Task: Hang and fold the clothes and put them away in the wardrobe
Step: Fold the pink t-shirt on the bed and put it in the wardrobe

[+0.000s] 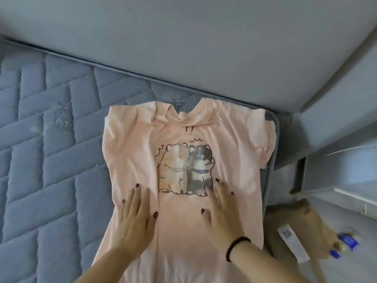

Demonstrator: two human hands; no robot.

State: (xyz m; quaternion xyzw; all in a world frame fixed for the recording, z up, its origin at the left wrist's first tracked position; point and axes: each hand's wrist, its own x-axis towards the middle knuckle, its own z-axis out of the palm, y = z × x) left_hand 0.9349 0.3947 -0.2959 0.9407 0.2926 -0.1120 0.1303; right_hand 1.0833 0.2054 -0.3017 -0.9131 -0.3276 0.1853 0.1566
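Note:
A pale pink T-shirt (pixel 183 139) with a print of two cartoon dogs lies face up on the quilted blue-grey mattress (pixel 51 150), its collar towards the wall. My left hand (pixel 135 217) rests flat on the shirt, below and left of the print, fingers straight. My right hand (pixel 221 213) lies flat on the shirt, below and right of the print, with a dark bead bracelet on its wrist. The shirt's right sleeve hangs over the mattress edge. The lower hem is out of view.
A grey wall (pixel 183 48) runs behind the mattress. To the right stands a brown cardboard box (pixel 295 231) with a white label, and small blue items (pixel 348 241) lie beside it. White furniture edges (pixel 346 190) are at the far right.

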